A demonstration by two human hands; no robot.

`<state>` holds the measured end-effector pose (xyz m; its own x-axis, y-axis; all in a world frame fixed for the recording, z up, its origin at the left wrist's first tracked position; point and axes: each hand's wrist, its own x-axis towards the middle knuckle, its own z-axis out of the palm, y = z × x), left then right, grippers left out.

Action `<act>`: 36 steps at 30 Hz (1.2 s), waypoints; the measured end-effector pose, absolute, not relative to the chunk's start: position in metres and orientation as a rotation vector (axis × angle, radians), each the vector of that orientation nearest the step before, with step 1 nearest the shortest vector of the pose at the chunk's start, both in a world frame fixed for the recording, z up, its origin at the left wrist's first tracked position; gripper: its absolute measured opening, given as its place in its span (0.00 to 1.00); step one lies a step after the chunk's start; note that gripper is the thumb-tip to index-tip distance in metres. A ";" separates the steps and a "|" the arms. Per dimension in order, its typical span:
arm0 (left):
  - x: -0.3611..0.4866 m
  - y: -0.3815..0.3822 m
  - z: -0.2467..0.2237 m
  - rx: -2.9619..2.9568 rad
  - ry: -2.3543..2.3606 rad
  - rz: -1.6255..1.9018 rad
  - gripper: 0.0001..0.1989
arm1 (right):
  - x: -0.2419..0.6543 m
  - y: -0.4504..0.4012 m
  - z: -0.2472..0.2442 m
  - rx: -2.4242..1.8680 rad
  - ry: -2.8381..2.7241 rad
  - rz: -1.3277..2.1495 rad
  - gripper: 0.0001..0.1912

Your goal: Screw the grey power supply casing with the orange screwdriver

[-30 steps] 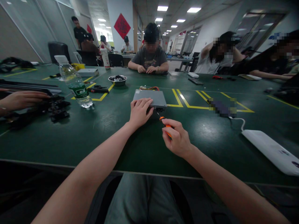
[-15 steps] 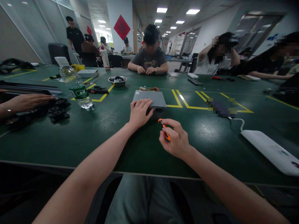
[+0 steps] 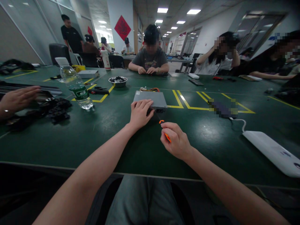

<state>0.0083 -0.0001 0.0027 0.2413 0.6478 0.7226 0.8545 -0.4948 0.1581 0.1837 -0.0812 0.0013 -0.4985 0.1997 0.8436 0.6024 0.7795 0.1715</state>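
Observation:
A grey metal computer power supply (image 3: 156, 99) lies on the green table, its socket side toward me and coloured cables at its back. My left hand (image 3: 141, 114) holds it, fingers flat across the top and thumb against the front edge. In my right hand (image 3: 176, 140) is a screwdriver (image 3: 167, 137) with an orange and black handle, gripped between thumb and curled fingers. Its thin shaft points up and left to the power supply's front side, near the socket. Whether the tip sits in a screw is too small to tell.
A water bottle (image 3: 78, 87) stands left, beyond a co-worker's hand (image 3: 17, 101) over black parts (image 3: 58, 109). A metal bowl (image 3: 117, 82) of small parts is farther back. To the right lie a white power bank (image 3: 269, 151) and a cabled phone. Another person sits opposite.
My right fingers have closed further round the screwdriver handle. My left hand and the power supply stay put. The co-worker's hand at the left has lifted and drawn back leftward.

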 end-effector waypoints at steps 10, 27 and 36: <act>0.008 0.000 0.004 -2.243 -1.401 -1.107 0.16 | 0.189 -0.078 0.002 -0.538 -2.053 -0.499 0.17; 0.008 0.001 0.003 -2.231 -1.364 -1.102 0.16 | 0.215 -0.079 0.010 -0.528 -1.972 -0.593 0.15; 0.008 0.001 0.003 -2.227 -1.375 -1.091 0.15 | 0.214 -0.078 0.012 -0.564 -1.979 -0.626 0.13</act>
<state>0.0080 0.0008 0.0028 0.2515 0.6285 0.7360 0.8599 -0.4941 0.1281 0.2139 -0.0779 0.0115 -0.4416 0.1299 0.8878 0.6169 0.7624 0.1953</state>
